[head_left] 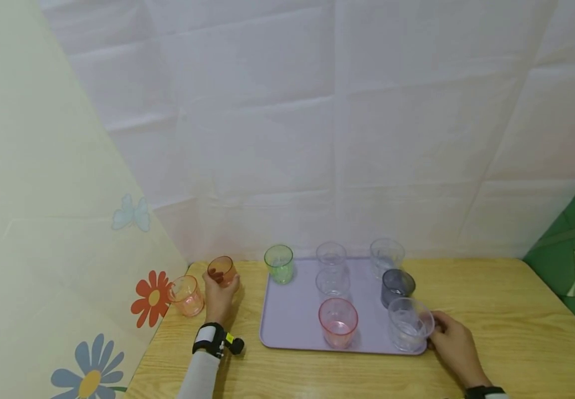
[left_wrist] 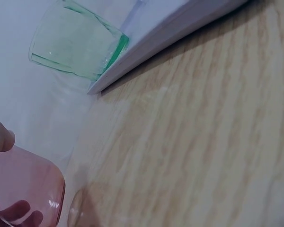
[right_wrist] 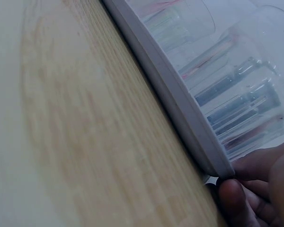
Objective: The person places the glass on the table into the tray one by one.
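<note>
At the table's back left my left hand (head_left: pixel 220 296) grips an orange-brown tumbler (head_left: pixel 224 266); whether its base touches the wood I cannot tell. Thumb and fingers wrap its side, and the tumbler (left_wrist: pixel 31 184) looks pinkish in the left wrist view. A paler orange tumbler (head_left: pixel 186 296) stands just left of that hand. My right hand (head_left: pixel 454 343) pinches the front right corner of the lilac tray (head_left: pixel 287 327), its thumb (right_wrist: pixel 233 196) at the rim's underside. Close to these fingers, a clear tumbler (head_left: pixel 409 327) stands on the tray.
On the tray stand a green tumbler (head_left: pixel 280 266) at the back left, a pink one (head_left: pixel 338 324) at the front, a dark grey one (head_left: pixel 396 288) and several clear ones (head_left: pixel 332 284). A pale sheet (head_left: pixel 267 138) hangs behind the wooden table (head_left: pixel 507 310); a flowered panel (head_left: pixel 93 277) borders the left.
</note>
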### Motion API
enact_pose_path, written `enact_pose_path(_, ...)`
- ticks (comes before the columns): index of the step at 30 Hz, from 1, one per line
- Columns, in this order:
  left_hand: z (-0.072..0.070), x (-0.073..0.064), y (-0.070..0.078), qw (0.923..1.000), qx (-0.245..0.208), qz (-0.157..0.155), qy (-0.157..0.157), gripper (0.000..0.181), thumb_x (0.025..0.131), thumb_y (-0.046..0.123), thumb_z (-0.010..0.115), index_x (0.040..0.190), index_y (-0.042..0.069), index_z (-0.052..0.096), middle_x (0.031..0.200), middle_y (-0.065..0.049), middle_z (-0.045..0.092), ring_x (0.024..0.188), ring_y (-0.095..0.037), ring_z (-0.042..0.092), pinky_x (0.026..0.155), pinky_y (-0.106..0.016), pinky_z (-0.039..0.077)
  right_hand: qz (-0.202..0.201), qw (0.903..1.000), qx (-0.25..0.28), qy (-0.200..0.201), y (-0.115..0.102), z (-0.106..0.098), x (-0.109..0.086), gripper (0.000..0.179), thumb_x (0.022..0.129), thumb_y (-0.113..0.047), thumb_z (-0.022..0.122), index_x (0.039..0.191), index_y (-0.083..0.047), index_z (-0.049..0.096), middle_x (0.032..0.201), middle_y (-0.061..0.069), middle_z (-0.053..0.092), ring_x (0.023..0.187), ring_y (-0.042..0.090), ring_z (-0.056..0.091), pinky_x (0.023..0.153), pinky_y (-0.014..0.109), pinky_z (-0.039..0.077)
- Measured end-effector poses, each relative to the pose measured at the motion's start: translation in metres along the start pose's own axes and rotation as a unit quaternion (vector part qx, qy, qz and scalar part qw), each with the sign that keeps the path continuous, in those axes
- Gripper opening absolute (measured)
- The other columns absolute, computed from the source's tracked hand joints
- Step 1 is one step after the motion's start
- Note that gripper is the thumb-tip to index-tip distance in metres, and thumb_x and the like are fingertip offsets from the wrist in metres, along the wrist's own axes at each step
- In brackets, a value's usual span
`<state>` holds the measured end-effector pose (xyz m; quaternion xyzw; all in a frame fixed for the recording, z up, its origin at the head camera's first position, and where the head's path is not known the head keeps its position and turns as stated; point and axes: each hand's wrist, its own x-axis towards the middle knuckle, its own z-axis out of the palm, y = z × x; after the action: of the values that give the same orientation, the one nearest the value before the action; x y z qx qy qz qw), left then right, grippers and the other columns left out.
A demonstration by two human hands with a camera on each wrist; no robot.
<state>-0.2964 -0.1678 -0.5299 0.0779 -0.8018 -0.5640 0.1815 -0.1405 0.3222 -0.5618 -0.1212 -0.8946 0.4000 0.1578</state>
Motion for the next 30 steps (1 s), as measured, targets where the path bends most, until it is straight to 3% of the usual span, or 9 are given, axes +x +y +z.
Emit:
enact_pose_path(10,0.0,-0.003,0.003,0.9995,-0.007,0.03,0.008,0.069,0.081,0.019,0.076,0.13,0.001,0.031,0.117,-0.021,0.047,0.108,-0.037,0.049,0.087,-0.047,0.045,0.001,1.0,0.002,-0.008,0.001,-0.001,0.0,0.027,0.082,-0.001,0.059,0.108,0.004,0.064,0.072,0.006,0.06,0.055,0.008,0.053,0.05,0.025,0.046)
enact_pose_path(19,0.002,-0.007,0.009,0.9993,-0.002,0.035,0.008,0.067,0.08,0.018,0.077,0.128,0.001,0.032,0.117,-0.023,0.048,0.109,-0.038,0.049,0.091,-0.049,0.043,0.012,0.9998,-0.002,-0.018,0.001,0.0,0.0,0.026,0.085,-0.004,0.059,0.109,0.003,0.063,0.073,0.006,0.059,0.056,0.01,0.053,0.05,0.025,0.045)
enact_pose_path(30,0.005,-0.012,0.009,0.9987,-0.009,0.05,0.01,0.069,0.078,0.02,0.078,0.126,-0.001,0.034,0.115,-0.022,0.049,0.108,-0.036,0.048,0.093,-0.049,0.041,-0.004,1.0,-0.003,-0.004,0.001,-0.001,-0.001,0.026,0.082,-0.001,0.058,0.107,0.003,0.064,0.07,0.005,0.06,0.054,0.008,0.052,0.05,0.025,0.044)
